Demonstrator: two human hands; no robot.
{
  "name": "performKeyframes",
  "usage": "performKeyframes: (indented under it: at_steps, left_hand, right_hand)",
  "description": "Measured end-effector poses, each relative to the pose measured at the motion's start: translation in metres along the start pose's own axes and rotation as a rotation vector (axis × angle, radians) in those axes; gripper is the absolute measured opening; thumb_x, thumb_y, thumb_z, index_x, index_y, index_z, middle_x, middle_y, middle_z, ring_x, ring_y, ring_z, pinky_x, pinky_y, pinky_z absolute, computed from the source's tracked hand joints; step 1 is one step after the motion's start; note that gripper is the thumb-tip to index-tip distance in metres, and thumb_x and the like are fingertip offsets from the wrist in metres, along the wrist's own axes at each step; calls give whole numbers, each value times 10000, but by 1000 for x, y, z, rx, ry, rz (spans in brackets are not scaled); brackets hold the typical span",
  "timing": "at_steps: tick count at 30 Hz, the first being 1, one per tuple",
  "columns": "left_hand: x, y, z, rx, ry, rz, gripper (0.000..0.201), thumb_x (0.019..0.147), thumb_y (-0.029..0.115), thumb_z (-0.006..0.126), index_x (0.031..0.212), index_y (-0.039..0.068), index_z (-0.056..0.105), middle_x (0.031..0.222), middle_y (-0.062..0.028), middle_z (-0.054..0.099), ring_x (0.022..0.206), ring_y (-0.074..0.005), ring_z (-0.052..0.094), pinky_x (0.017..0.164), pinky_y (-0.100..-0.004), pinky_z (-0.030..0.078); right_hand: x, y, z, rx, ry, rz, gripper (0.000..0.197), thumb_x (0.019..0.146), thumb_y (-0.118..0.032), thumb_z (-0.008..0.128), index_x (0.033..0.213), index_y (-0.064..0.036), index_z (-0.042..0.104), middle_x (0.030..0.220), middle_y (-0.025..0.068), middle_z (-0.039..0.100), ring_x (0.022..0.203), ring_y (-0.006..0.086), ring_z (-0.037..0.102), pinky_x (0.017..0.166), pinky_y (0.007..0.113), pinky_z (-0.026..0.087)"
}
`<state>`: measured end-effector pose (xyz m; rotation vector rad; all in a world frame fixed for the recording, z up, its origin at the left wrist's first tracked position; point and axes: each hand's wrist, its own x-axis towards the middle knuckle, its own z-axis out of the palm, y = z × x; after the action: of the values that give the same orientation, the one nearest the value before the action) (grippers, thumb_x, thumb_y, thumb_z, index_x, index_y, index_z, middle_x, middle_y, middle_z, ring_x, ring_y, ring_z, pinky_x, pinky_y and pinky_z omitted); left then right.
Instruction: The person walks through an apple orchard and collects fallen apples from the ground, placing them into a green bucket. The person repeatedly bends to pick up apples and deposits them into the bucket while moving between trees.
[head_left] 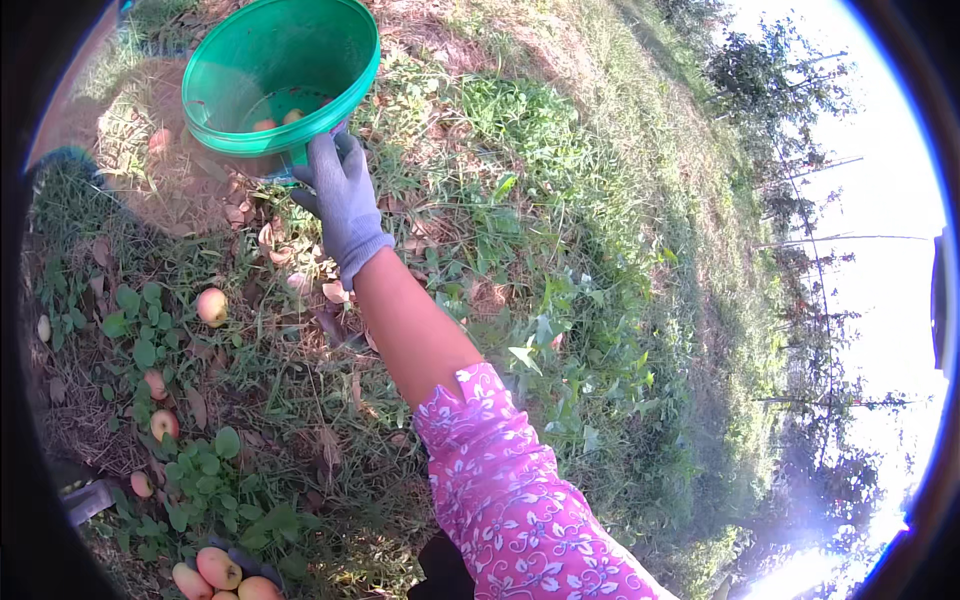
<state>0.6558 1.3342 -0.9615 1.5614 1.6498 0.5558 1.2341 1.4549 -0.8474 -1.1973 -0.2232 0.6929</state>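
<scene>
Green plastic bucket (285, 65), gripped near its rim by the gloved right hand (347, 195), probably needs steadying lest apples (293, 116) spill.

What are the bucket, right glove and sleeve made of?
Green bucket: likely plastic, semi-gloss; smooth wall, sheen along the rim. Right glove: probably matte knit, from its snug, textile-looking cuff; fibre unclear. Pink sleeve: printed fabric, mostly matte, soft creases; cotton or synthetic, can't tell.

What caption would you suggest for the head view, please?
Gloved right hand holding a green bucket with apples inside; more apples on grassy ground.
</scene>
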Motion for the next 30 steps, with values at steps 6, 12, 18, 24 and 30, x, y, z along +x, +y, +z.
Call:
performKeyframes:
  at_steps: [6,12,18,24,30]
  left_hand:
    - [28,7,13,14,-111,95,625,1042,294,640,1558,134,327,1514,-78,457,1340,-258,461,1065,-457,427]
    - [31,25,24,35,-208,129,675,1053,282,624,1612,114,285,1598,-75,416,1434,-245,423,1143,-424,401]
    - [12,47,36,-110,-367,234,725,1065,270,609,1666,95,244,1682,-72,376,1528,-232,385,1220,-392,375]
    - [19,142,117,259,-244,312,761,1003,70,630,1661,58,248,1475,-17,503,1400,-160,489,1141,-300,407]
    - [18,312,156,-1005,-702,212,797,963,17,642,1649,27,236,1425,-12,471,1363,-152,479,1143,-302,381]
  right_hand:
    - [-71,-62,-302,-217,455,-23,380,1083,-410,594,1016,-36,624,757,5,582,628,101,559,561,245,455]
    - [-187,-49,-595,-581,1203,539,411,1020,-466,595,1134,-72,626,789,62,660,702,271,679,642,433,569]
    - [-150,38,-595,-1329,611,723,486,929,-291,696,1363,-90,612,1116,178,761,1019,312,745,915,414,568]
    - [-218,11,-737,-1482,614,616,634,893,-142,775,1462,-38,514,1127,65,737,962,185,708,889,349,562]
    - [-136,-60,-484,-820,330,49,813,897,-26,789,1587,-8,358,1405,127,578,1226,174,587,1034,324,518]
